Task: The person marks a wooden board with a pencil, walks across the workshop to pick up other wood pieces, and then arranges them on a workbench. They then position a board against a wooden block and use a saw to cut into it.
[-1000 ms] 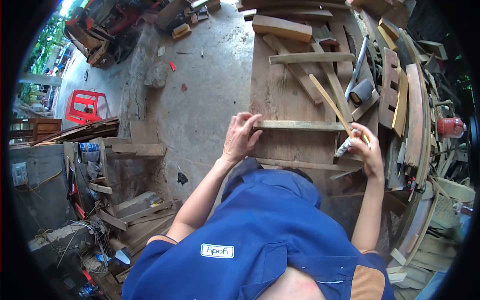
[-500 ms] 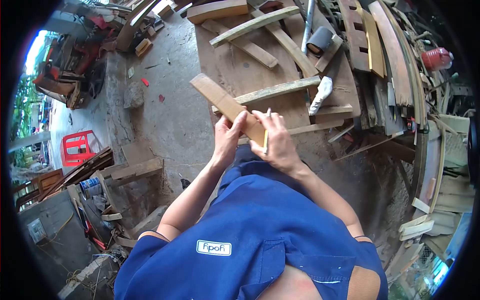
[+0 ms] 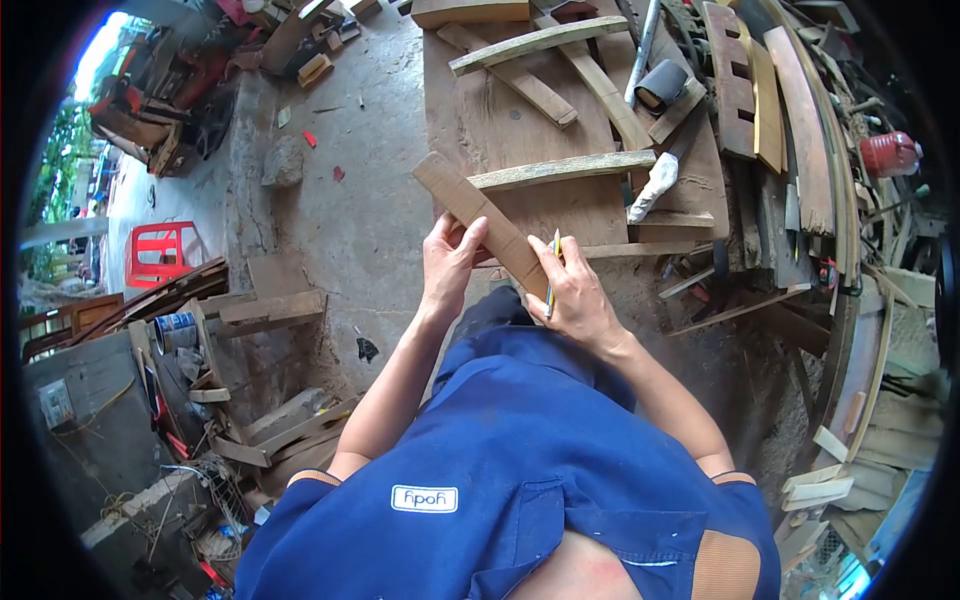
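Note:
A short wooden board [image 3: 487,222] slants in front of me, its far end up and to the left. Thin dark lines cross its face. My left hand [image 3: 452,262] grips the board's left edge near the middle, thumb on top. My right hand [image 3: 580,300] is closed around a pencil [image 3: 553,270] with blue and yellow on it, its point upward. The fingers of that hand also rest against the board's near right edge. Beyond the board lies a long curved wooden strip [image 3: 570,170] on the work surface.
A plywood work surface [image 3: 465,120] bears several wood pieces, a dark cup-like object [image 3: 661,86] and a white-wrapped object [image 3: 654,188]. Stacked planks [image 3: 800,130] line the right side. To the left are a red plastic stool [image 3: 160,255], a paint can [image 3: 176,332] and scrap wood.
The board has turned so its broad face shows more toward me. The pencil now stands more upright in my right hand. The whole view has shifted slightly.

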### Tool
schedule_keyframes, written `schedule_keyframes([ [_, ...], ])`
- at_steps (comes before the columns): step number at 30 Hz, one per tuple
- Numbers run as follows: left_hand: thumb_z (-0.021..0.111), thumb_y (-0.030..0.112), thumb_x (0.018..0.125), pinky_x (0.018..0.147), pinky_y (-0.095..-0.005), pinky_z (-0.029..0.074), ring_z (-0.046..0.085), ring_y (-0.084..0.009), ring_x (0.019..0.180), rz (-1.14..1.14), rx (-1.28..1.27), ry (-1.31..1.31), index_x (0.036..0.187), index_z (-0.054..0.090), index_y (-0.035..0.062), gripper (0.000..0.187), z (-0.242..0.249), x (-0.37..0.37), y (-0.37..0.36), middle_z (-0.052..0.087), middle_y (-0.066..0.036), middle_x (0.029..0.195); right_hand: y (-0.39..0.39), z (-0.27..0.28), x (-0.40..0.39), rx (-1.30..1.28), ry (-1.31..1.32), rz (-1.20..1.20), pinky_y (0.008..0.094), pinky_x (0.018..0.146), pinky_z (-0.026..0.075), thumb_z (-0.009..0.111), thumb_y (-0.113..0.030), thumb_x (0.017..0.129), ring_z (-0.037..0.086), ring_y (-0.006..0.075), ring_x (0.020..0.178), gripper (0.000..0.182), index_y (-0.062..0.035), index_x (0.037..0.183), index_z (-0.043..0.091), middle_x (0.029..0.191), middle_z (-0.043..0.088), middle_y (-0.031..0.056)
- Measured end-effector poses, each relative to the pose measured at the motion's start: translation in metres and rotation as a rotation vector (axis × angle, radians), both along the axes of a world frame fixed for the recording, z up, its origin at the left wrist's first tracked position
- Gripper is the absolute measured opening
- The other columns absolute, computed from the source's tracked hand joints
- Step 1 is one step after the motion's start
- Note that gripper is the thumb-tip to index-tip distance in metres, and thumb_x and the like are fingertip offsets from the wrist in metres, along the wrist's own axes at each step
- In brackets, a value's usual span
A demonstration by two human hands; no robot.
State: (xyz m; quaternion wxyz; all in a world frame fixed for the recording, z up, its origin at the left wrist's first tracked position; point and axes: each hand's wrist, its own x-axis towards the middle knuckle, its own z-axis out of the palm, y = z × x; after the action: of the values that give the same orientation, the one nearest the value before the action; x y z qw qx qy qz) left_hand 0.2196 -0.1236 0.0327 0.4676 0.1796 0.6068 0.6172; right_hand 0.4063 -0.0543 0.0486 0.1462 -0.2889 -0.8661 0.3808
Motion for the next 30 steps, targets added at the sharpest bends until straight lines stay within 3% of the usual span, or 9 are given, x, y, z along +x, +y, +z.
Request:
schedule_keyframes([
  [7,0.064,0.016,0.094,0.080,-0.0324,0.057,0.066,-0.0184,0.096,-0.142,0.007,0.111,0.137,0.046,0.0004,0.049,0.007,-0.013,0.023,0.067,-0.014,0.112,-0.015,-0.004,-0.025,-0.004,-0.039,-0.224,0.0460,0.081,0.053,0.078,-0.019,0.073,0.061,0.0419,0.096,0.069,0.0035,0.130,0.047,0.109,0.049,0.0241],
  [8,0.064,0.014,0.094,0.080,-0.0327,0.057,0.066,-0.0195,0.098,-0.152,-0.034,0.101,0.145,0.033,0.0035,0.061,0.003,-0.014,0.022,0.066,-0.016,0.112,-0.017,-0.003,-0.028,-0.007,-0.041,-0.235,0.0460,0.081,0.053,0.078,-0.019,0.073,0.061,0.0419,0.096,0.069,0.0035,0.130,0.047,0.109,0.049,0.0241],
  [9,0.064,0.014,0.094,0.080,-0.0327,0.057,0.066,-0.0195,0.098,-0.167,-0.033,0.096,0.145,0.033,0.0035,0.061,0.001,-0.014,0.021,0.066,-0.016,0.112,-0.017,-0.002,-0.030,-0.009,-0.038,-0.258,0.0462,0.080,0.054,0.077,-0.021,0.073,0.061,0.0421,0.093,0.067,0.0032,0.129,0.048,0.108,0.050,0.0239],
  [12,0.062,0.008,0.094,0.081,-0.0334,0.056,0.064,-0.0212,0.101,-0.176,-0.047,0.124,0.152,0.009,0.0127,0.079,-0.008,-0.006,0.017,0.064,-0.019,0.112,-0.017,-0.005,-0.035,-0.006,-0.066,-0.307,0.0463,0.078,0.055,0.077,-0.023,0.074,0.063,0.0425,0.090,0.065,0.0027,0.127,0.049,0.106,0.051,0.0238],
  [21,0.060,0.002,0.092,0.085,-0.0349,0.055,0.064,-0.0239,0.103,-0.254,0.011,0.098,0.154,0.002,0.0192,0.086,-0.014,-0.009,0.017,0.062,-0.021,0.114,-0.020,-0.011,-0.042,0.037,-0.136,-0.358,0.0481,0.077,0.055,0.075,-0.024,0.074,0.063,0.0442,0.089,0.063,0.0007,0.125,0.047,0.105,0.050,0.0246],
  [23,0.061,0.007,0.094,0.079,-0.0296,0.054,0.063,-0.0178,0.094,-0.256,0.038,0.179,0.151,0.020,0.0106,0.071,-0.015,-0.017,0.016,0.063,-0.014,0.106,-0.016,-0.006,-0.039,-0.048,-0.113,-0.360,0.0489,0.077,0.055,0.073,-0.025,0.074,0.063,0.0445,0.088,0.062,-0.0010,0.125,0.048,0.105,0.050,0.0240],
  [26,0.064,0.014,0.092,0.076,-0.0241,0.047,0.054,-0.0089,0.080,-0.097,0.013,0.550,0.135,0.050,0.0030,0.046,-0.020,-0.034,0.017,0.057,-0.003,0.093,0.000,-0.003,-0.023,-0.098,-0.020,-0.404,0.0461,0.080,0.053,0.073,-0.028,0.072,0.063,0.0399,0.090,0.061,-0.0020,0.123,0.054,0.103,0.054,0.0218],
  [29,0.066,0.010,0.088,0.077,-0.0282,0.050,0.056,-0.0163,0.091,-0.096,0.011,0.849,0.127,0.059,0.0102,0.039,-0.022,-0.055,0.025,0.053,-0.008,0.105,0.029,0.009,-0.010,-0.107,0.044,-0.553,0.0389,0.090,0.049,0.073,-0.030,0.073,0.060,0.0330,0.098,0.059,0.0017,0.120,0.058,0.105,0.058,0.0196],
  [30,0.069,0.011,0.085,0.087,-0.0348,0.047,0.053,-0.0239,0.102,-0.098,0.005,0.921,0.124,0.061,0.0116,0.040,-0.020,-0.058,0.029,0.053,-0.010,0.109,0.046,0.009,-0.006,-0.061,0.043,-0.571,0.0395,0.090,0.049,0.073,-0.030,0.073,0.060,0.0337,0.098,0.058,0.0017,0.120,0.058,0.105,0.059,0.0201],
])
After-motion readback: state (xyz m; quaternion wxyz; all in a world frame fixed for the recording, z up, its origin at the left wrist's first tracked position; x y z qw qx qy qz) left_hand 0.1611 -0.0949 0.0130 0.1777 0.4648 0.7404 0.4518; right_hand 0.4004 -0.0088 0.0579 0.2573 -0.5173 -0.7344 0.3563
